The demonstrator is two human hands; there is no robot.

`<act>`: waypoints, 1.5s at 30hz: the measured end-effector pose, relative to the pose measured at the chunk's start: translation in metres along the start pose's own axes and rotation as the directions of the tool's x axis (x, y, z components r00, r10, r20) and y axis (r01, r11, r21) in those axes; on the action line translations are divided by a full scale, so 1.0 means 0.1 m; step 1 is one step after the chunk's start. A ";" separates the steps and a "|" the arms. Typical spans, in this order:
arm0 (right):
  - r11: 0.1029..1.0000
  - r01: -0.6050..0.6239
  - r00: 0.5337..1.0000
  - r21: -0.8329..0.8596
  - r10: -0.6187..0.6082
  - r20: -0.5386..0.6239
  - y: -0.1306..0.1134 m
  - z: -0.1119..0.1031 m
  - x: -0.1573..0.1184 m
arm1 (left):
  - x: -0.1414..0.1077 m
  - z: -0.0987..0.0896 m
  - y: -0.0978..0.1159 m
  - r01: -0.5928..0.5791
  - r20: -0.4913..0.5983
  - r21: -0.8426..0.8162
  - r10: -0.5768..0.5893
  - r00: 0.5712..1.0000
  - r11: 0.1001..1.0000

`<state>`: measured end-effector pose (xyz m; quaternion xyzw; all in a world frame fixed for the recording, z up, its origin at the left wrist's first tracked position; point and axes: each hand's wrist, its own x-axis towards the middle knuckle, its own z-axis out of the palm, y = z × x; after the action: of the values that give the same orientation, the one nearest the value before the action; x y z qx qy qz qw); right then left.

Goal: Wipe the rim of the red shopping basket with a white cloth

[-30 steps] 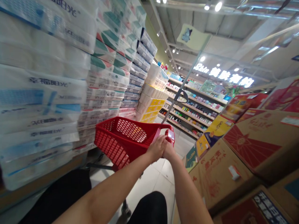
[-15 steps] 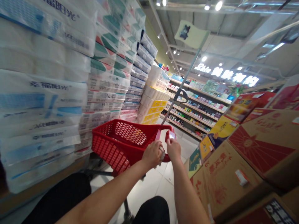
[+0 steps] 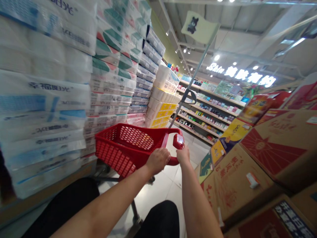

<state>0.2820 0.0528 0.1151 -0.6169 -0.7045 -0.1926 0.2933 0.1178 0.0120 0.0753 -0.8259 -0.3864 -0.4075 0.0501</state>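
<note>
A red plastic shopping cart (image 3: 116,145) with a mesh basket rolls ahead of me on a low frame. My left hand (image 3: 158,161) is wrapped over the curved red handle (image 3: 173,161) on the near side of the basket. My right hand (image 3: 183,155) holds the same handle just below its glossy red end grip (image 3: 178,141). The fingers of both hands are mostly hidden behind the handle. Nothing else shows in either hand.
Tall stacks of wrapped toilet paper packs (image 3: 44,99) wall the left side. Cardboard cartons (image 3: 269,155) are piled on the right. Goods shelves (image 3: 205,112) stand ahead, beyond a tiled floor (image 3: 163,185). A thin pole (image 3: 190,86) rises from the cart, carrying a small flag (image 3: 199,28).
My hands have moved apart along the handle, having been close together a second ago. The cart has shifted slightly left in view.
</note>
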 end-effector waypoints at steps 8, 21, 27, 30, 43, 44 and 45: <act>0.924 -0.281 0.958 0.260 0.287 0.017 0.04 0.07 0.03 | -0.07 0.05 0.18 0.029 -0.055 0.016 -0.028 0.998 0.999; 0.896 -0.398 0.915 0.196 0.372 0.159 0.00 0.00 0.03 | -0.08 -0.05 0.09 0.194 -0.024 0.169 -0.193 0.981 0.966; 0.841 -0.514 0.847 0.171 0.466 0.253 -0.04 -0.10 0.03 | -0.19 0.00 0.11 0.105 -0.073 0.120 -0.096 0.993 0.987; 0.833 -0.522 0.842 0.181 0.471 0.262 -0.08 -0.13 0.02 | -0.21 -0.05 -0.08 0.183 -0.041 0.116 -0.180 0.983 0.976; 0.828 -0.501 0.865 0.252 0.465 0.191 -0.04 -0.10 -0.01 | -0.18 -0.05 0.09 0.139 -0.043 0.076 -0.136 0.990 0.987; 0.823 -0.506 0.862 0.261 0.467 0.198 -0.04 -0.12 -0.02 | -0.19 -0.05 0.02 0.144 -0.022 0.073 -0.143 0.989 0.987; 0.817 -0.511 0.859 0.268 0.470 0.205 -0.05 -0.13 -0.02 | -0.20 -0.06 -0.05 0.164 -0.005 0.077 -0.164 0.986 0.983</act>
<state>0.2797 0.0424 0.1240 -0.7341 -0.5604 0.0441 0.3809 0.1030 0.0013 0.0638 -0.7891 -0.4685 -0.3944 0.0479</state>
